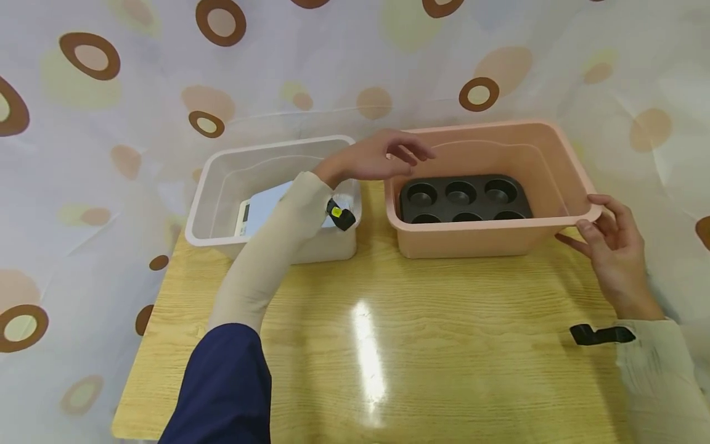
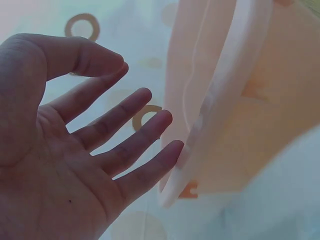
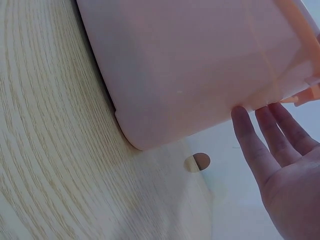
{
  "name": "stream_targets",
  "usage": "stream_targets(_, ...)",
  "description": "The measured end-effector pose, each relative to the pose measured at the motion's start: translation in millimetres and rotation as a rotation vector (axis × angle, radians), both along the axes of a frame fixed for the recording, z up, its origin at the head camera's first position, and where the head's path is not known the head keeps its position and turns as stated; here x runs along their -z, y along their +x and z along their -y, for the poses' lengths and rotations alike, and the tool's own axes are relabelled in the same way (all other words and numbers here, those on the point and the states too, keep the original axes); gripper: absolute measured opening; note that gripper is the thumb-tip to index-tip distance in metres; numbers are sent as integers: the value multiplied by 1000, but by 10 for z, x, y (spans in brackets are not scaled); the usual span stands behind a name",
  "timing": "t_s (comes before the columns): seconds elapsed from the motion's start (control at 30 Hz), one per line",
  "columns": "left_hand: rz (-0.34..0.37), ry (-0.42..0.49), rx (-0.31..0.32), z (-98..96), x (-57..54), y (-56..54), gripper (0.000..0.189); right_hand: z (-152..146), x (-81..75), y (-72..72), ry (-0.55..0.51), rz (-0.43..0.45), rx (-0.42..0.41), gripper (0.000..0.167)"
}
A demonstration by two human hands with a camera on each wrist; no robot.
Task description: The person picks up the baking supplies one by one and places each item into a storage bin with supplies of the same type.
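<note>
A pink plastic bin (image 1: 471, 240) stands on the table at the right, with a dark muffin pan (image 1: 488, 217) lying inside it. My right hand (image 1: 618, 259) holds the bin's front right corner, thumb and index finger at the rim. In the right wrist view, other fingertips (image 3: 241, 112) touch the bin's outer wall. Over the bin's back left corner hovers my left hand (image 1: 383, 154), palm turned inward and fingers loosely spread. Nothing is in that hand; in the left wrist view its fingers come close to the rim, and contact there is unclear.
To the left stands a pale grey plastic bin (image 1: 208, 242) holding a flat white device (image 1: 263, 206) like a kitchen scale, partly covered by my left forearm. The wooden table (image 1: 432, 345) extends toward me. Behind both bins hangs a patterned cloth (image 1: 333, 61).
</note>
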State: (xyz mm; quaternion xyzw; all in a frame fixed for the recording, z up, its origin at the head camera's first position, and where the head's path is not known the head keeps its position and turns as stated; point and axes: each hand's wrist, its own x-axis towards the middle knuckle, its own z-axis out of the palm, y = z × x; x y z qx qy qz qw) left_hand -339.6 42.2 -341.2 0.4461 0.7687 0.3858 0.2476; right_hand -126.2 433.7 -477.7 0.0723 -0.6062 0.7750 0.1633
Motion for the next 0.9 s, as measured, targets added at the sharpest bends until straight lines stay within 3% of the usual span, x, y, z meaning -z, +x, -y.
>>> stream_targets(0.27,-13,35,-48,227,-22,104,40,-78,-12,-25,12,18,8,54)
stream_targets(0.5,-54,-50,-106,456,-12,274,38,-94,0,-96,33,31,-7,54)
stream_targets(0.7,-102,-54,-134,544,70,388,42,-130,-5,-119,62,32,-4,54)
stream_targets(0.9,-188,23,-145,609,183,495,35,-151,-9,-149,77,38,-14,54)
